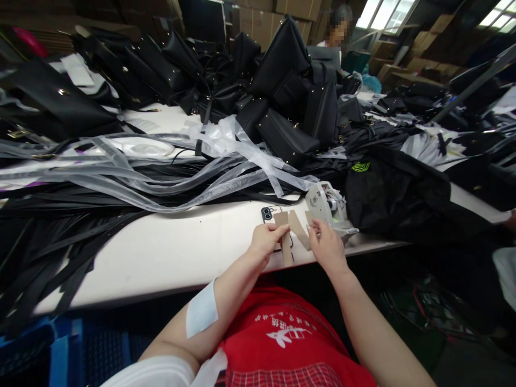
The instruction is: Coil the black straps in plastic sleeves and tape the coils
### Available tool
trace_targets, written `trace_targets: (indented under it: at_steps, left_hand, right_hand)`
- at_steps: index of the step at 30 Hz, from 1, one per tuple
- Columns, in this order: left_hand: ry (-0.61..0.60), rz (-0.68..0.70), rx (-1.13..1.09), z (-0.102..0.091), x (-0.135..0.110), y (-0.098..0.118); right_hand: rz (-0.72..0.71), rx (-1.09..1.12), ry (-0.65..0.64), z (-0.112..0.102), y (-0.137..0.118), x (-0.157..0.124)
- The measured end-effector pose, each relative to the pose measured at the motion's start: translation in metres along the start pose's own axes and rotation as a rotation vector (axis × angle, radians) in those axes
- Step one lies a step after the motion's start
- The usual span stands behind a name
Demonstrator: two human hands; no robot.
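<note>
My left hand (266, 241) is closed, with thumb and fingers pinching a piece of brown cardboard (285, 252) near the table's front edge. Just to its right, my right hand (325, 244) has its fingers curled at a small brown piece (309, 216); what the fingertips grip is partly hidden. Another cardboard strip (298, 230) lies slanted between the two hands. Under the cardboard, a phone (266, 214) with its camera lenses showing lies on the white table (169, 252). A whitish plastic container (320, 201) with small items in it stands behind my right hand.
Black straps (68, 236) and translucent plastic strips (169, 188) stretch across the left of the table. Black handbags (288, 134) are heaped at the back. A black cloth bag (397, 196) lies to the right. Blue crates (84, 349) stand below the left edge; a person (336, 35) is far behind.
</note>
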State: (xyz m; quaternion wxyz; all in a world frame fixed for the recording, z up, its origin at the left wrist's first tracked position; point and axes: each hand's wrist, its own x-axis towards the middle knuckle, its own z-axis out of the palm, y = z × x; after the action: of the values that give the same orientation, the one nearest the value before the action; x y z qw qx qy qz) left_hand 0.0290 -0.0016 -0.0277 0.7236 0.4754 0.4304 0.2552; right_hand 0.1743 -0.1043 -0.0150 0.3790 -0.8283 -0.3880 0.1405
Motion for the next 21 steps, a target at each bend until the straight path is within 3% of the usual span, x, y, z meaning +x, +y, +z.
trace_targets:
  at_steps: [2,5,11,17,21]
  left_hand:
    - [0.004,-0.001,-0.017,0.003,0.000,-0.001]
    - [0.008,0.001,-0.036,0.008,-0.001,-0.001]
    - [0.012,0.011,-0.042,0.010,-0.004,0.001]
    - [-0.088,0.083,0.006,0.008,-0.002,0.001]
    - [-0.030,0.090,0.011,0.002,0.003,0.002]
  right_hand:
    - [-0.030,0.125,-0.145,0.004,-0.009,-0.006]
    - [0.035,0.346,-0.329,0.019,-0.017,-0.017]
    - [0.122,0.426,-0.239,0.036,-0.007,-0.022]
    - [0.115,0.418,-0.226,0.030,0.000,-0.018]
    - [0.107,0.365,-0.208,0.022,0.004,-0.010]
